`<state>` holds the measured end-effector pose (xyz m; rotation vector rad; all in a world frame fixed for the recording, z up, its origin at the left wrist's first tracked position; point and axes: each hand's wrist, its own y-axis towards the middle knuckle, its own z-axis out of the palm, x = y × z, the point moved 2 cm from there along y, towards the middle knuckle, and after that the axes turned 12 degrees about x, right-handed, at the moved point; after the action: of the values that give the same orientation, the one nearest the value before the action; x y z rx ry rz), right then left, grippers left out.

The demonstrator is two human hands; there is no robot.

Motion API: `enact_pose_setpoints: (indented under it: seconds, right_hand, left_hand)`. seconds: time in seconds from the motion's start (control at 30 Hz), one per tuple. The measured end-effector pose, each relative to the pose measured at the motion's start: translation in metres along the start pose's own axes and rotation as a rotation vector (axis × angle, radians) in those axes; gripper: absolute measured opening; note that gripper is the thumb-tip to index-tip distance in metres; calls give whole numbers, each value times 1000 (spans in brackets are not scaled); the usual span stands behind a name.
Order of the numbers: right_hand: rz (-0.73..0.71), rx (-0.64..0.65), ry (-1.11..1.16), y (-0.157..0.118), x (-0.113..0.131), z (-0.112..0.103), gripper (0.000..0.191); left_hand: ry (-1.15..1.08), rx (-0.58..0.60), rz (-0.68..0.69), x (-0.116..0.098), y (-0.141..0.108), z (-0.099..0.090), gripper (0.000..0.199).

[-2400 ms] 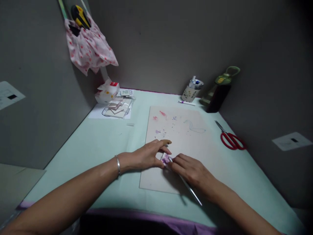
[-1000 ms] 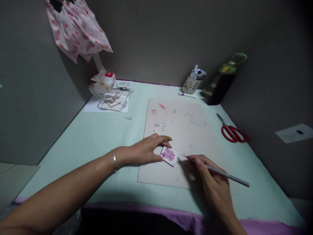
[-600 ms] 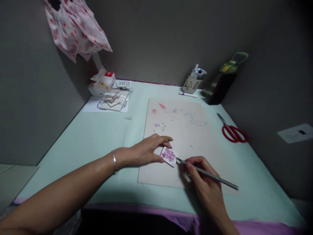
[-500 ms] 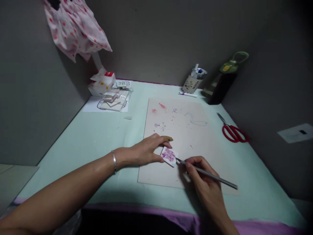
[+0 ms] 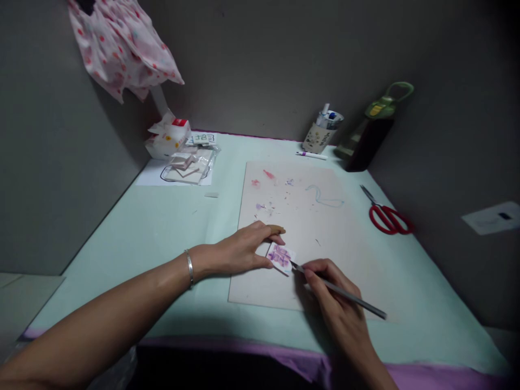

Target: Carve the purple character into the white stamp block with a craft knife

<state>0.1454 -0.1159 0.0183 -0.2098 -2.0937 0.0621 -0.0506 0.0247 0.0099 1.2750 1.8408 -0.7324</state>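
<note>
A small white carving block (image 5: pixel 281 257) with a purple pattern on top lies on the pale board (image 5: pixel 260 290). My left hand (image 5: pixel 247 250) steadies it, thumb on the near left edge and fingers at its far side. One of those fingers wears a tan cover. In my right hand (image 5: pixel 340 297) is a slim grey craft knife (image 5: pixel 353 295), gripped like a pen. Its blade tip meets the block's right edge. A thin dark strip shows along the block's near side.
Red-handled scissors (image 5: pixel 388 218) lie at the right. Behind are a pen cup (image 5: pixel 319 135), a purple-ended marker (image 5: pixel 312 155) and a green bottle (image 5: pixel 371 127). At back left are a tissue pack (image 5: pixel 168 135) and bagged white blocks (image 5: pixel 190 167). Small scraps dot the board.
My right hand has shifted slightly left, and the knife's rear end has swung left and nearer to me. The left hand stays around the block.
</note>
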Motion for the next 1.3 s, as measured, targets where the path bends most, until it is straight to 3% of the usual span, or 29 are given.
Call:
enact_pose_setpoints:
  seconds: [0.97,1.2,1.3]
  right_hand:
    - [-33,95,4,-7,-4,3,32]
    - [-33,21,87,-8,-3,0,32]
    - [-49,-97,74,-8,-6,-5,27]
  left_hand:
    - [7,-19,-19,-2,-1,1,65]
    - [1,-21,-46,-2,0,1,66]
    - [-13,-34,-27,1,1,2,67]
